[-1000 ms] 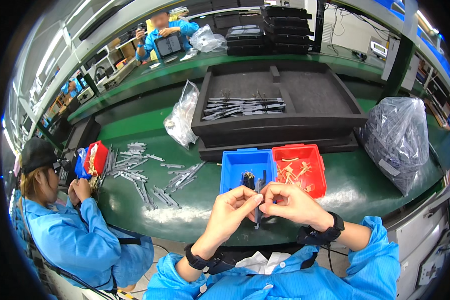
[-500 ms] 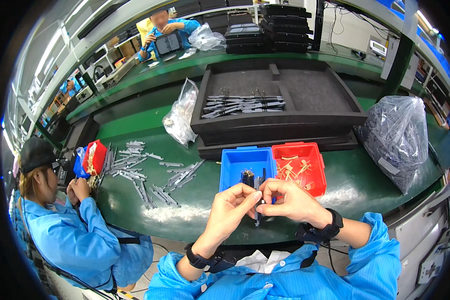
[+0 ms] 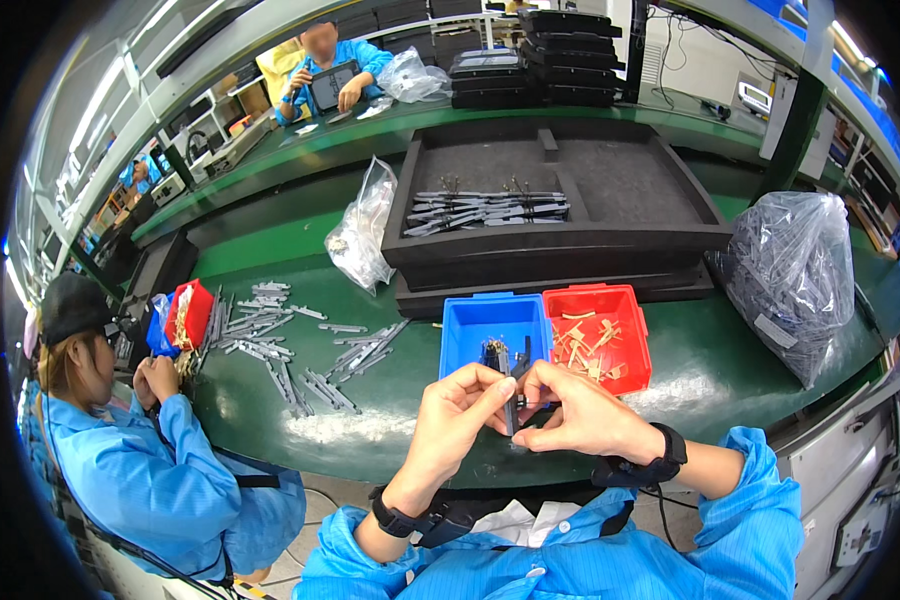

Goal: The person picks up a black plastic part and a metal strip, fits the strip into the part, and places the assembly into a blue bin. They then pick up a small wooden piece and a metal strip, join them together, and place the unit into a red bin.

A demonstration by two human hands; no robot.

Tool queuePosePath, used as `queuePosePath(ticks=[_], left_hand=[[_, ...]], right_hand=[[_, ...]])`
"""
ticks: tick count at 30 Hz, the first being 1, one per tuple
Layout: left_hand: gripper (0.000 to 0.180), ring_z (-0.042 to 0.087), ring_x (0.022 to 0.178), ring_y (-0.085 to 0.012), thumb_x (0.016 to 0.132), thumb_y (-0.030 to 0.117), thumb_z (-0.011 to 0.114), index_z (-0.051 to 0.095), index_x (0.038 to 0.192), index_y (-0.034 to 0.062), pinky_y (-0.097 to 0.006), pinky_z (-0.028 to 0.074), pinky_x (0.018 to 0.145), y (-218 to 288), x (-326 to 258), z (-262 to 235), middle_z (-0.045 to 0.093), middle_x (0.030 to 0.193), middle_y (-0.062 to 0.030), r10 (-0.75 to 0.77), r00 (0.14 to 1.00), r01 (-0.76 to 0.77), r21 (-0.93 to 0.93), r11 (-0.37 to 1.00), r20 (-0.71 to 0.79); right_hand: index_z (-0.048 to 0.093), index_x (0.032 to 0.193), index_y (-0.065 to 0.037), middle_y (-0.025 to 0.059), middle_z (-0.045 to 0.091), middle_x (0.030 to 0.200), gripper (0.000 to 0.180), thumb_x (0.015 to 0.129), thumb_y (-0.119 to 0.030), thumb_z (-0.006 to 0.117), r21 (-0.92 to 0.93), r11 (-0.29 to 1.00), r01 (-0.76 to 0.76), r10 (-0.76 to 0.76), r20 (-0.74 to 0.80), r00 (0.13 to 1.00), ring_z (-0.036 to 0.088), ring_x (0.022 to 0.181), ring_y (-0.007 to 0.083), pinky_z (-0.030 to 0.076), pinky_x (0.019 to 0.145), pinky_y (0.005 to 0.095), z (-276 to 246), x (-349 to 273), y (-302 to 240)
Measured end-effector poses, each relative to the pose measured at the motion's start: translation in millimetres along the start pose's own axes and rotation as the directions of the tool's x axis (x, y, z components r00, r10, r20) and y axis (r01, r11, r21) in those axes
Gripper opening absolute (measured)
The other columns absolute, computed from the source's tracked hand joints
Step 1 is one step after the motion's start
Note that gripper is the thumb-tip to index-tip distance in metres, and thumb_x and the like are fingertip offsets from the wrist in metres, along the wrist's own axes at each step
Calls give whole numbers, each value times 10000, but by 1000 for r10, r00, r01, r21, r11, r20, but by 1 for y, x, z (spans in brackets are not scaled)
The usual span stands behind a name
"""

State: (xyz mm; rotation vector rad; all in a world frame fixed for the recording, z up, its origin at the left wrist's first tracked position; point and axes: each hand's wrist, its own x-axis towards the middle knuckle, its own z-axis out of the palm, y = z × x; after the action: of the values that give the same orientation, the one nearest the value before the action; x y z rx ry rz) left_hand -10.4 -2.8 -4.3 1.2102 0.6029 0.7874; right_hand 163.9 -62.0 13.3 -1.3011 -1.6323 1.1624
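Note:
In front of me a slim grey plastic strip (image 3: 511, 412) stands nearly upright between my hands. My left hand (image 3: 460, 412) is closed on it, pinching it between thumb and fingers. On the other side my right hand (image 3: 588, 412) is bent round it, with the thumb at the lower end and fingertips near the middle. A small dark piece shows by those fingertips, too small to name. Just beyond the hands is a blue bin (image 3: 477, 325) holding small dark, gold-tipped parts. Beside it, a red bin (image 3: 625, 340) contains tan, ribbon-like pieces.
Loose grey strips (image 3: 260, 330) lie on the green table (image 3: 390, 435) at left. Behind the bins, a black foam tray (image 3: 560, 245) holds more strips. Plastic bags (image 3: 790, 280) (image 3: 363, 235) flank it. A co-worker (image 3: 150, 460) sits at left; another (image 3: 345, 75) handles a dark panel across the bench.
My right thumb has slid down to the strip's lower end, and the right fingers have opened slightly. The strip has tilted a little. Across the bench, the co-worker's hand has lowered onto the panel.

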Motion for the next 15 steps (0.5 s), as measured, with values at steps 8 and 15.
queuePosePath(ticks=[8, 15], left_hand=[[145, 574, 671, -102, 884, 143, 594, 598, 878, -2, -217, 488, 588, 3, -1, -2, 609, 796, -43, -29, 996, 21, -99, 995, -80], [125, 521, 698, -77, 880, 144, 598, 602, 861, 20, -225, 427, 659, 8, -6, 4, 577, 764, -18, 17, 997, -20, -33, 999, -69]], right_hand=[[432, 1112, 1, 143, 564, 1021, 338, 854, -114, 617, 533, 832, -154, 238, -91, 967, 618, 860, 194, 550, 607, 277, 10, -21, -6], [515, 1113, 20, 166, 629, 964, 329, 973, -257, 405, 606, 793, -66, 65, 24, 998, 635, 902, 231, 498, 827, 316, 25, -20, -7]])
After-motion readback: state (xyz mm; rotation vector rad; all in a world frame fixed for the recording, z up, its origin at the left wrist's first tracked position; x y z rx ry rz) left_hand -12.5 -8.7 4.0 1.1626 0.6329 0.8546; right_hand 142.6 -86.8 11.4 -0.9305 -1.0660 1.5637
